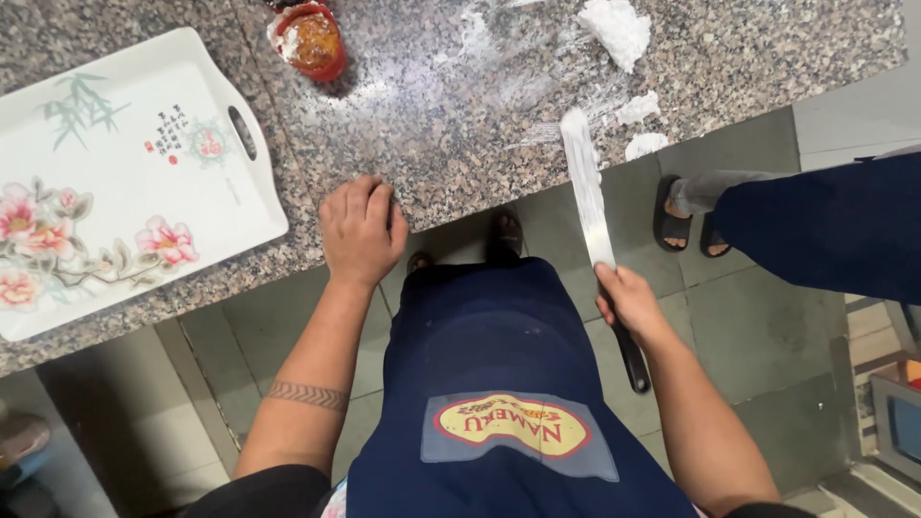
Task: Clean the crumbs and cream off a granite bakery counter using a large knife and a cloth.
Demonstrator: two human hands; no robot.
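Note:
My left hand [361, 228] rests as a closed fist on the front edge of the speckled granite counter [432, 144], holding nothing that I can see. My right hand [628, 299] grips the black handle of a long flat metal spatula [587, 197]. Its blade points up and away, with the white-dusted tip lying over the counter edge. White flour smears and lumps of white dough [616, 29] lie on the counter beyond the blade.
A white tray [125, 173] with painted flowers sits at the left of the counter. A red container [309, 38] with orange-brown contents stands at the far edge. Another person's sandalled feet [686, 216] and dark-trousered leg stand on the tiled floor to the right.

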